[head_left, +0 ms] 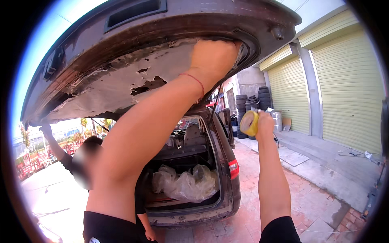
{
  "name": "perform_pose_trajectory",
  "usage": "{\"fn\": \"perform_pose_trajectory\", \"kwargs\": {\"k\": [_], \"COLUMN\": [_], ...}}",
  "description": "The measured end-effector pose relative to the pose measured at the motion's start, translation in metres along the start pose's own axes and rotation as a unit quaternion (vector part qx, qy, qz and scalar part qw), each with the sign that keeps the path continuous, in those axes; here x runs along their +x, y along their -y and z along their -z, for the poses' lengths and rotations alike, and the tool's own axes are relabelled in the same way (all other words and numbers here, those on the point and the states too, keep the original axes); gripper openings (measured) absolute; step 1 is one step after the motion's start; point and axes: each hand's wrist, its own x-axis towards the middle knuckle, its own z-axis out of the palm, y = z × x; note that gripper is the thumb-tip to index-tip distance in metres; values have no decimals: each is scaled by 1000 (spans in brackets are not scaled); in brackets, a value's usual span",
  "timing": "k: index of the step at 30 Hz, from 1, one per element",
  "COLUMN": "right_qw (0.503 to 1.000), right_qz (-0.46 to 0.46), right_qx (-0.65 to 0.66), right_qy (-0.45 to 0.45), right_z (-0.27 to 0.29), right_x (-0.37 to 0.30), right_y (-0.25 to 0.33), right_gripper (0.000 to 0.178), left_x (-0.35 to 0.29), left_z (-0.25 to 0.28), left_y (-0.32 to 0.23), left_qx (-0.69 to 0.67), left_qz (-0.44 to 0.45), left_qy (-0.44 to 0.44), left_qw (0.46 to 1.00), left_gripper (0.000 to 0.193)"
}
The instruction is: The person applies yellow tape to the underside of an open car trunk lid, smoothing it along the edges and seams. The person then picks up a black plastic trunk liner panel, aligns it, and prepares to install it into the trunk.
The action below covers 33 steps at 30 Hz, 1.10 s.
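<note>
Overhead, the raised tailgate (267, 18) of a dark car has a torn grey sheet (109, 87) across its window area, with ragged edges and holes. My left hand (214, 56) is closed and reaches up against the tailgate's inner edge, at the right end of the sheet. What its fingers pinch is hidden behind the hand. Lower and farther right, my right hand (266, 124) grips a roll of yellow tape (249, 123), held out in the air beside the car.
Crumpled clear plastic (188, 184) lies in the car's boot. At the left another person stands under the tailgate, a raised hand (46, 129) at its corner. Stacked tyres (264, 97) and a metal drum (276, 120) stand near pale roller shutters (350, 81).
</note>
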Motion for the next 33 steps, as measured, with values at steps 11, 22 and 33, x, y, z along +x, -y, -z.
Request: {"fn": "perform_pose_trajectory", "kwargs": {"k": [11,22,33], "right_qw": [890,873,858], "right_qz": [-406,-388,-405], "right_qx": [155,188,142], "right_qy": [138,228,282], "right_z": [-13,-10,-24], "right_x": [-310,-358,-435], "right_y": [-80,-98,-117], "right_gripper": [29,27,31], "left_x": [-47,-22,-40], "left_z": [6,13,42], "left_y": [-34,23,68], "left_qx": [-129,96,269], "left_qz": [-212,-362,-375], "left_qy": [-76,-72,10], "left_qw": [966,924,887], "left_gripper": [15,30,53]}}
